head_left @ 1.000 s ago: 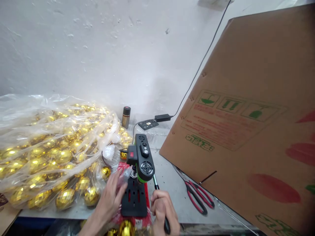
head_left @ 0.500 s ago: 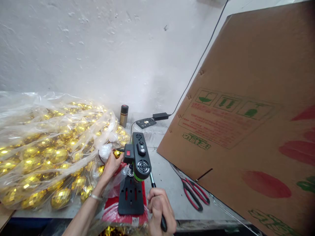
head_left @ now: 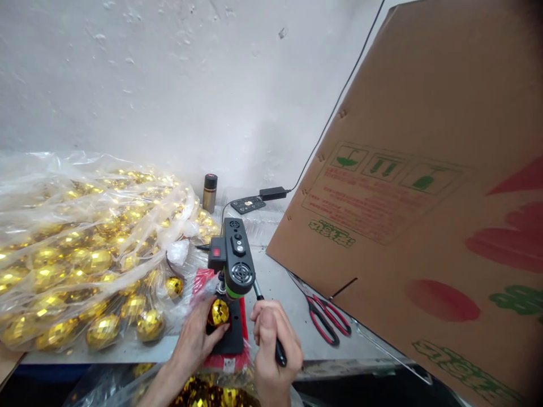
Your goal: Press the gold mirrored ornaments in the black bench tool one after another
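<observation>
My left hand (head_left: 198,333) grips a small gold mirror ball (head_left: 219,312) between thumb and fingers. It holds the ball over the black slotted base (head_left: 235,336) of a bench press-like device (head_left: 238,254), just under the front of its head. The head is black with round vents, a green band below and a red switch box (head_left: 216,252) on its left side. My right hand (head_left: 274,345) is wrapped around the black-gripped lever (head_left: 280,351) at the device's right. Red plastic (head_left: 244,316) lies beneath the base.
A clear bag (head_left: 127,237) full of gold mirror balls covers the left. Red-handled scissors (head_left: 324,319) lie right, before a large cardboard box (head_left: 382,186). Behind stand a dark-capped bottle (head_left: 210,193) and a power adapter (head_left: 274,193). More gold balls (head_left: 203,390) sit below the front edge.
My left hand has come from beside the bag, behind the switch box, to the front of the device with a gold ball. My right hand stays on the lever. The view has shifted slightly.
</observation>
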`<move>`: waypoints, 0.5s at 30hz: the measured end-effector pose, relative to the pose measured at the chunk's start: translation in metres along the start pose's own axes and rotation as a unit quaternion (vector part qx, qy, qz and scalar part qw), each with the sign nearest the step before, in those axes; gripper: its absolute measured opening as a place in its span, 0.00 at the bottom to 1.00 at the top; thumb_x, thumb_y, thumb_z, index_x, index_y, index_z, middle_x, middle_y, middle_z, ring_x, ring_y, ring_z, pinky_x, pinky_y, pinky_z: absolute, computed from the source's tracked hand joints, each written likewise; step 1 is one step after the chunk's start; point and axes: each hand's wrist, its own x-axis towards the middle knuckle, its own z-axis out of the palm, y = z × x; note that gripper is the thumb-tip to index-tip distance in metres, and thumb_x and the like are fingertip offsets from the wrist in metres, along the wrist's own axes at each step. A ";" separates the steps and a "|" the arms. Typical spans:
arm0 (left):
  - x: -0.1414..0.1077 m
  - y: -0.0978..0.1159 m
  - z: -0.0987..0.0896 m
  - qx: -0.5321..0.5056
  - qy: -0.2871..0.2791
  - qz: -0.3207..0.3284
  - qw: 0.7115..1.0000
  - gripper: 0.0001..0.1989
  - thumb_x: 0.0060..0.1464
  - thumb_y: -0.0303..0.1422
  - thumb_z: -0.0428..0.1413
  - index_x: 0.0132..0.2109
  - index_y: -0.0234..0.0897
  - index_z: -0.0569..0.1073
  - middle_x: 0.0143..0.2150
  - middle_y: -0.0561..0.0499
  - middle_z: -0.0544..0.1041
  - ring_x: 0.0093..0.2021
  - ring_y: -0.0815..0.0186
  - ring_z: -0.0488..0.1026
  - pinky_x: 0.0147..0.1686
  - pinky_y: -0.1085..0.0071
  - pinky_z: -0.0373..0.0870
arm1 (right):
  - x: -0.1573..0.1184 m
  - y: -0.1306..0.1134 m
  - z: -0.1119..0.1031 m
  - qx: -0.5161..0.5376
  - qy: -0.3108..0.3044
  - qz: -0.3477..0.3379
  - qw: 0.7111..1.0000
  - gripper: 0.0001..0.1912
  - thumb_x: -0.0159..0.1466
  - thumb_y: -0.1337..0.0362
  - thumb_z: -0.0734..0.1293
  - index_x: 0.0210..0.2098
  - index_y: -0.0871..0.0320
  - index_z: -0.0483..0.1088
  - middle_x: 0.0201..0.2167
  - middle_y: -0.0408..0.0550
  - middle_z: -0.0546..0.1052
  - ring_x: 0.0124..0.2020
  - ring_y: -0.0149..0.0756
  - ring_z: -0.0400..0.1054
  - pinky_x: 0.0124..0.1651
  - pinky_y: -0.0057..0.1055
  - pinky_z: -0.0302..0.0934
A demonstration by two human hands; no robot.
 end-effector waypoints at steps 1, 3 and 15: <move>0.003 0.001 0.001 0.002 -0.001 0.002 1.000 0.27 0.59 0.40 0.63 0.63 0.39 0.74 0.60 0.36 0.83 0.59 0.43 0.82 0.59 0.43 0.79 | 0.000 0.000 0.000 -0.001 -0.001 -0.004 1.000 0.17 0.75 0.74 0.59 0.31 0.55 0.66 0.26 0.40 0.69 0.27 0.28 0.67 0.28 0.26 0.60; 0.008 0.002 0.002 0.008 -0.001 0.002 1.000 0.26 0.60 0.40 0.62 0.64 0.39 0.73 0.59 0.36 0.83 0.59 0.43 0.82 0.58 0.43 0.80 | -0.001 -0.001 -0.001 -0.003 -0.001 -0.015 1.000 0.17 0.75 0.75 0.58 0.31 0.55 0.66 0.26 0.39 0.69 0.27 0.28 0.67 0.29 0.25 0.60; 0.010 -0.002 0.012 0.074 -0.025 0.035 0.996 0.28 0.56 0.33 0.65 0.63 0.39 0.75 0.53 0.39 0.81 0.53 0.45 0.81 0.53 0.46 0.81 | -0.004 -0.002 -0.004 -0.005 -0.021 0.005 1.000 0.17 0.76 0.74 0.58 0.32 0.54 0.65 0.27 0.39 0.69 0.28 0.28 0.67 0.30 0.25 0.61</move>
